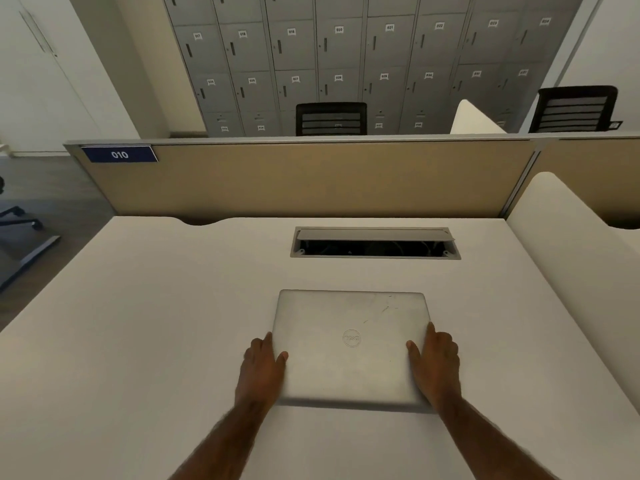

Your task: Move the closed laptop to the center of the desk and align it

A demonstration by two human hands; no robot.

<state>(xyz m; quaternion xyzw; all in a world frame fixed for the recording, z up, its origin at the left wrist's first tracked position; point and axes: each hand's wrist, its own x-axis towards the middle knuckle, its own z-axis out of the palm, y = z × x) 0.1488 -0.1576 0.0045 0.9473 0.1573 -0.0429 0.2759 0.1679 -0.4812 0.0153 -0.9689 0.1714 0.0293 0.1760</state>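
Your closed Dell laptop (351,344) lies flat mid-bench (138,341), just before the open cable hatch (375,243). Left hand (261,363) and right hand (436,362) clamp its side edges, thumbs on the lid. It looks rigid, smooth and slippery, moderately heavy: hold both sides.

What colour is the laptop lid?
Silver-grey, with a round logo at its centre; the laptop shows best in the head view.
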